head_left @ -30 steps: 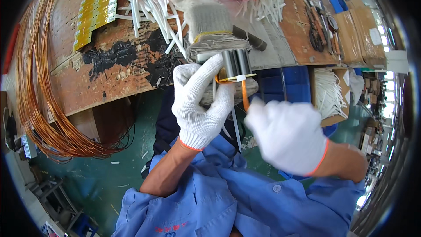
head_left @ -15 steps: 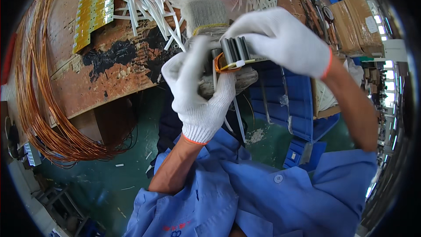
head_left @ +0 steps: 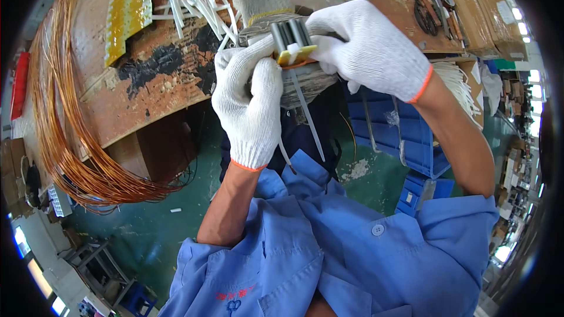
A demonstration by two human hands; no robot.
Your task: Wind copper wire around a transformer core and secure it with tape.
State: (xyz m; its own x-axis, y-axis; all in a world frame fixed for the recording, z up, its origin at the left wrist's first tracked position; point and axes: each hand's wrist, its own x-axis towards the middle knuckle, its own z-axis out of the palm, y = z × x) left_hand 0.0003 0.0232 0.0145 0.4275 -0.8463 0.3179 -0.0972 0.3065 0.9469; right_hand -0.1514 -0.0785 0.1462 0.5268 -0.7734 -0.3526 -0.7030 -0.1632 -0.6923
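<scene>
Left: wire [head_left: 97, 181], looped, coppery. Near: shirt [head_left: 346, 252], red lettering [head_left: 235, 294] too small to read. Left hand [head_left: 247, 97] clamped on part [head_left: 288, 36], dark rods on yellow plate, between hands. Right hand [head_left: 373, 50]: fingers bunched at part's right side; pinch, cannot tell. Far right: box [head_left: 479, 9], pale label [head_left: 505, 12], illegible.
</scene>
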